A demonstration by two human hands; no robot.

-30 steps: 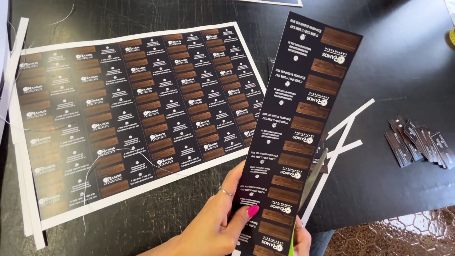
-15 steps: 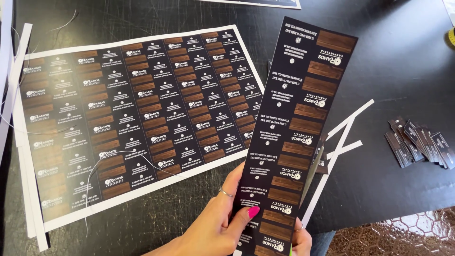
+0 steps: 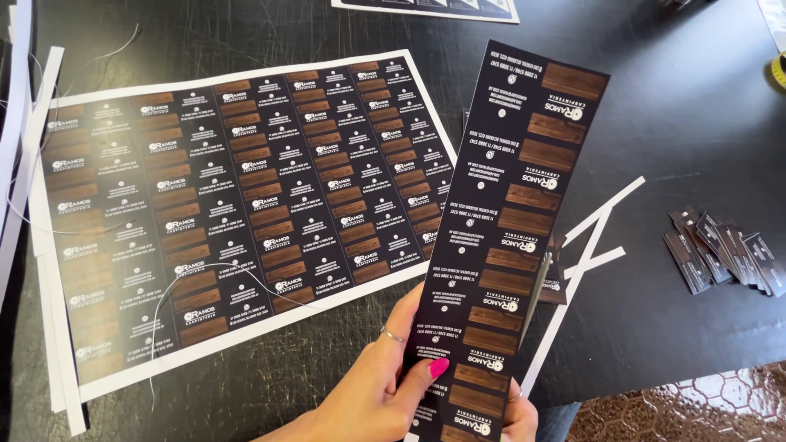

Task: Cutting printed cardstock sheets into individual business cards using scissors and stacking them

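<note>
My left hand (image 3: 385,385) reaches in from the bottom and grips a long black strip of printed cards (image 3: 516,213), its pink-nailed thumb pressed on the strip's front. The strip stands tilted up and to the right over the table. Only a small part of my right hand (image 3: 524,413) shows, behind the strip's lower right edge. A thin grey blade (image 3: 538,286), seemingly of scissors held by that hand, lies along the strip's right edge. A large uncut sheet of the same cards (image 3: 237,196) lies flat to the left.
The table (image 3: 679,106) is dark. White paper offcuts (image 3: 602,217) lie right of the strip, and more strips (image 3: 24,164) along the left edge. A small pile of cut cards (image 3: 725,254) sits at the right. A thin thread (image 3: 205,270) crosses the sheet. Another sheet (image 3: 426,6) lies at the top.
The held strip has shifted slightly left and nearer the sheet's corner. Both hands keep their grip, and nothing on the table has moved.
</note>
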